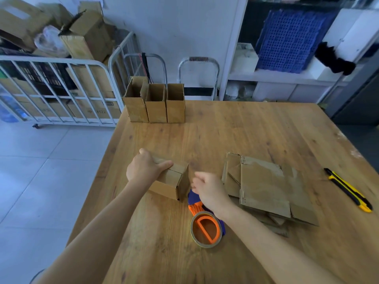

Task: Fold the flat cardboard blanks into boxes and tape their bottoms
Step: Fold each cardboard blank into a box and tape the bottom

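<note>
Now, left hand (143,169) around box (174,182).

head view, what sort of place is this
Probably a packing or storage room: a wooden worktable with a stack of flat cardboard blanks and a tape dispenser, a wheeled cage cart full of cartons, and shelves behind.

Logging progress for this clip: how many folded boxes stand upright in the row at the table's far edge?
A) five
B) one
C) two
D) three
D: three open-topped boxes stand side by side at the far edge of the table, while a fourth box lies on its side in the left hand's grip.
</note>
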